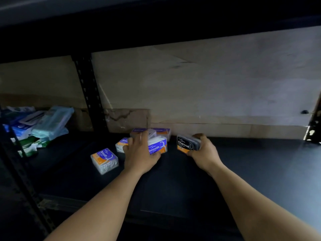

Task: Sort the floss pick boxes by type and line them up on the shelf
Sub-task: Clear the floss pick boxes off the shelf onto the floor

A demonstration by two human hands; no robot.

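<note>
My right hand point(205, 153) grips the charcoal box point(187, 143). Left of it, my left hand point(139, 155) pinches a smooth box point(157, 147).

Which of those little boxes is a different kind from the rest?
The black Charcoal box, gripped in the right hand. The rest, such as the front-left Smooth box, carry purple-and-orange labels and hold white picks.
</note>
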